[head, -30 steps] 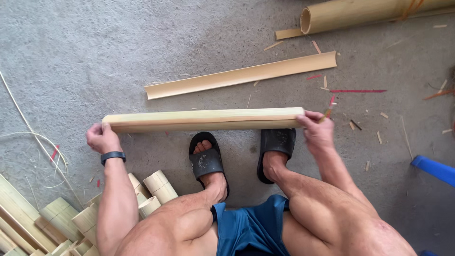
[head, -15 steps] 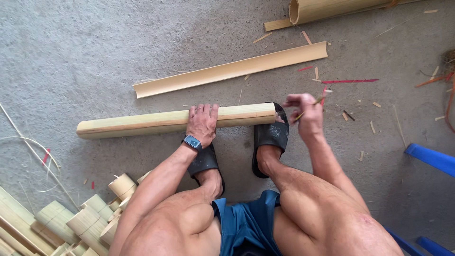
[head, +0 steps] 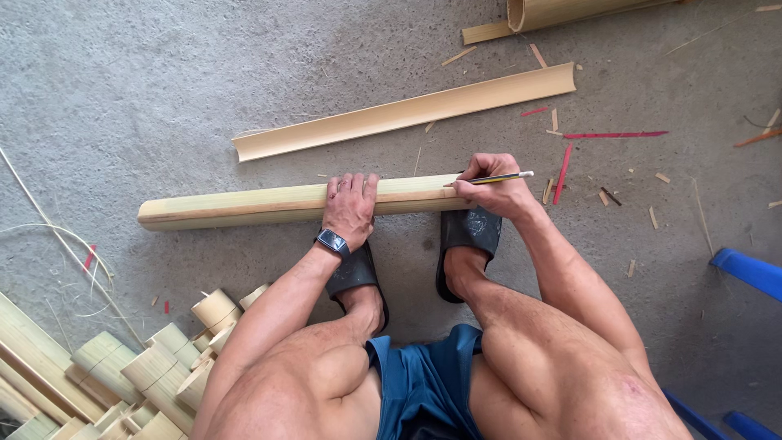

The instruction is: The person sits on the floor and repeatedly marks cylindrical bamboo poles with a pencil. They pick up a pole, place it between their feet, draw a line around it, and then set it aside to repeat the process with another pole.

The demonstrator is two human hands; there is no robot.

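A long split bamboo piece (head: pixel 244 205) lies across the concrete floor (head: pixel 163 81), just in front of the person's two black sandals (head: pixel 468 232). The left hand (head: pixel 350 208) lies flat on top of this piece near its middle, with the fingers (head: pixel 346 184) stretched out and close together, pressing on the rounded side; a dark watch (head: pixel 331 241) is on that wrist. The right hand (head: pixel 493 187) rests at the right end of the same piece, and its fingers pinch a yellow pencil (head: pixel 493 178), which lies almost level with its light tip pointing to the right. A second split bamboo piece (head: pixel 407 112) lies on the floor farther away, apart from the first one. Short cut bamboo sections (head: pixel 163 358) are piled at the lower left. Thin red strips (head: pixel 615 134) and small chips lie on the floor to the right.
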